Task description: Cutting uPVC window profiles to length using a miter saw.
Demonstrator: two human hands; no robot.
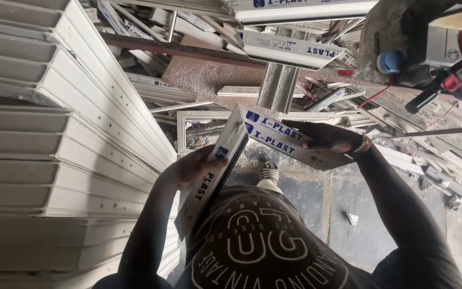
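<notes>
My left hand [191,167] grips a short white plastic profile piece [209,182] with blue markings, which runs diagonally down toward my chest. My right hand [327,136] lies flat on a second white profile piece [282,142] with a mitred end, fingers spread along its top. The two pieces meet at a corner [241,109] in front of me and form an angle. My dark printed shirt and one shoe [269,172] show below them.
Long white ribbed profiles [54,134] are stacked high on the left. Offcuts and profile lengths [290,48] pile up at the top. A cutting machine with red parts [455,80] sits upper right. Scraps [445,171] litter the floor at right. A white frame [199,115] lies behind.
</notes>
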